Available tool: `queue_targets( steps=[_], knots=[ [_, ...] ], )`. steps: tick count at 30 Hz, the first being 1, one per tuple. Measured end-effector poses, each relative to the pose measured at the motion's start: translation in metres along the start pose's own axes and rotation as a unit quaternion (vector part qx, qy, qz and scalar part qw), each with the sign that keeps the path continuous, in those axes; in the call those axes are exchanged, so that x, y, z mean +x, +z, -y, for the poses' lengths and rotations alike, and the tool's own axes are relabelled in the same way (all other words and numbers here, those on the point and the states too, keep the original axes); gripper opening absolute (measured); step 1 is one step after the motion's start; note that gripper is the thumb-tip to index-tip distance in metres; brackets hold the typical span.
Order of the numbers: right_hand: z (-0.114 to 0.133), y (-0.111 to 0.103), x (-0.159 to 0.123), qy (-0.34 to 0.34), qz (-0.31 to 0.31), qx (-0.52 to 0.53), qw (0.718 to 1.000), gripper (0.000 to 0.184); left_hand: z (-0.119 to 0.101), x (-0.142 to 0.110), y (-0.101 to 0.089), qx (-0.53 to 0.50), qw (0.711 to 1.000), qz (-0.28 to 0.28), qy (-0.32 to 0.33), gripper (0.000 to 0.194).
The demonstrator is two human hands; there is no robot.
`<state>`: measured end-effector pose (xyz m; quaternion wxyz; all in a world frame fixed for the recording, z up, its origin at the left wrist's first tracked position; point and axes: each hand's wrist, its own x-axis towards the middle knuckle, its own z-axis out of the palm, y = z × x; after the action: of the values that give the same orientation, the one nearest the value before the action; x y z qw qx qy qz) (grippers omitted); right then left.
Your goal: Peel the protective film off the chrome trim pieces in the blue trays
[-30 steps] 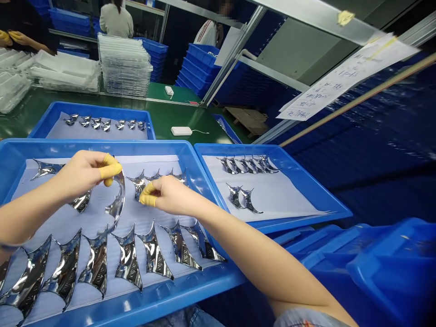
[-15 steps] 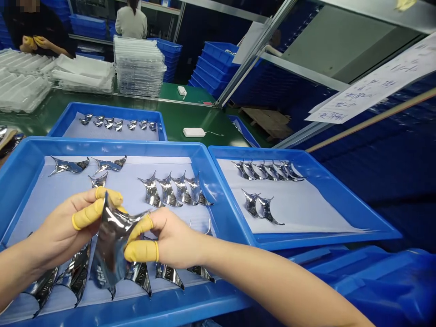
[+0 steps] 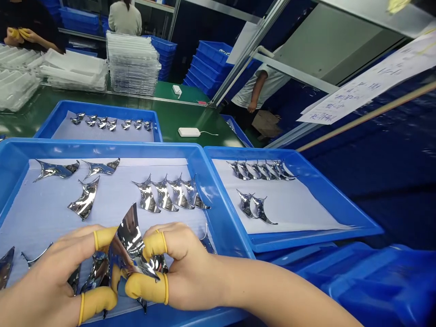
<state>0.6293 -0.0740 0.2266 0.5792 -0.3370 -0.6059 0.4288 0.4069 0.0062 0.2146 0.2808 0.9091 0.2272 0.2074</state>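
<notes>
The left hand point(image 3: 57, 272) and right hand point(image 3: 185, 268) are clamping a mirror-chrome curved piece point(image 3: 131, 240) over the blue tray point(image 3: 102, 148); laying it flat calls for a gentle release.

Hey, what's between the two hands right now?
The head view shows a shiny curved metal piece pinched between the left hand and the right hand, by their yellow finger cots.

The person's left hand point(image 3: 44, 286) and right hand point(image 3: 189, 268) each wore at least two yellow rubber finger cots point(image 3: 105, 237), smooth, snug tubes capping the fingertips, each ending in a thin rolled rim partway down the finger. Both forearms point(image 3: 272, 295) showed bare, with no sleeve, watch or band visible on them down to the lower edge of the view.
</notes>
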Motion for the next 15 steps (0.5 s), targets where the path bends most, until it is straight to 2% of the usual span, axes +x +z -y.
queue_targets(
  steps=[5, 8, 11, 15],
  knots=[
    [0.0014, -0.0012, -0.0021, 0.073, 0.024, 0.046, 0.996, 0.031, -0.0037, 0.0057, 0.0013, 0.052, 0.998, -0.002, 0.027, 0.046],
    [0.0021, -0.0021, -0.0017, 0.094, 0.031, 0.055, 0.994, 0.031, -0.0063, 0.0057, 0.0019, 0.065, 0.997, -0.019, 0.035, 0.044],
    [0.0034, -0.0028, -0.0010, 0.093, 0.031, 0.053, 0.994, 0.026, -0.0070, 0.0033, 0.0043, 0.067, 0.997, -0.034, 0.026, 0.044],
    [0.0053, -0.0033, -0.0014, 0.056, 0.013, 0.034, 0.998, 0.014, -0.0052, 0.0030, 0.0058, 0.053, 0.998, -0.029, 0.020, 0.044]
  ],
)
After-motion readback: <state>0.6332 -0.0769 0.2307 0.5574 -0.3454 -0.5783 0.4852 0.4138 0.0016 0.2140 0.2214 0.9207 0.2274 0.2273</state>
